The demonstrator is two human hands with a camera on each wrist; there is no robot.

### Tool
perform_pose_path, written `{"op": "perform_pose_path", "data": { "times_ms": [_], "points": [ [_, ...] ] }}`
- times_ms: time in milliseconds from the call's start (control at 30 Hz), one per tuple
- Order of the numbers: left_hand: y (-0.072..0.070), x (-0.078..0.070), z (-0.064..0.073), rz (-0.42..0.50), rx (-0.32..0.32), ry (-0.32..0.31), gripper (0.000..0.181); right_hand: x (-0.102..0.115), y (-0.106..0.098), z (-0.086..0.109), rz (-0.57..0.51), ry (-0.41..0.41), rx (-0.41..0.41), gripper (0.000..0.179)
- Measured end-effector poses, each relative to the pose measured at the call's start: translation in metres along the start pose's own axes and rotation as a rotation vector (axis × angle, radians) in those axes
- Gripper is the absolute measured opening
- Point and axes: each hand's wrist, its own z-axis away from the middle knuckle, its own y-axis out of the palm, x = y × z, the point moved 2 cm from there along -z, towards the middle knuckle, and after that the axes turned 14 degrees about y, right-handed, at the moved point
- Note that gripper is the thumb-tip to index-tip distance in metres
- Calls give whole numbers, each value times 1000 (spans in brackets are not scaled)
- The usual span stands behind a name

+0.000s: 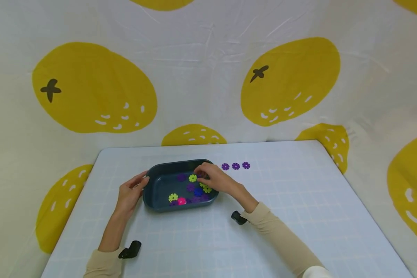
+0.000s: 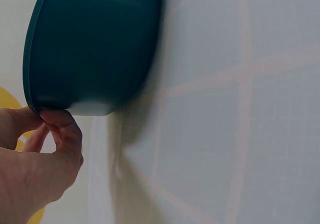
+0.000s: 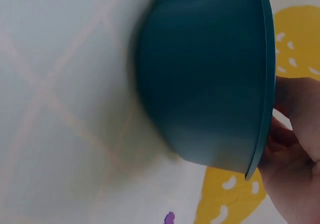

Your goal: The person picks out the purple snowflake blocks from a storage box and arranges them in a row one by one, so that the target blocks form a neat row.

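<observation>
A dark teal oblong basin (image 1: 156,197) stands on the table, with several flower-shaped plastic discs inside. Among them are a yellow-green disc (image 1: 192,178), a pink disc (image 1: 182,201) and a blue disc (image 1: 198,192), along with purple ones. My left hand (image 1: 127,197) pinches the basin's left rim between thumb and fingers, as the left wrist view also shows. Over the right end of the basin, my right hand (image 1: 215,177) reaches in among the discs, thumb and fingers apart. In the right wrist view the basin wall (image 3: 205,79) hides its fingertips.
Three purple discs (image 1: 236,166) lie in a row on the table to the right of the basin's far corner. The table (image 1: 281,231) has a pale checked cloth. Behind it hangs a white curtain (image 1: 201,77) printed with yellow fruit.
</observation>
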Motion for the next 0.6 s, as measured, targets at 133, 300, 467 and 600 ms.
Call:
{"op": "perform_pose_path", "data": {
  "times_ms": [133,300,467,600],
  "points": [
    [0,0,1,15,9,9,55,2,6,-2,38,-2,25,24],
    [-1,2,0,42,8,15,56,6,16,-6,85,7,58,23],
    [-1,3,0,61,-6,15,55,9,25,-8,154,22,59,23],
    [-1,2,-1,48,-1,20,54,11,31,-7,238,28,41,25]
  ]
}}
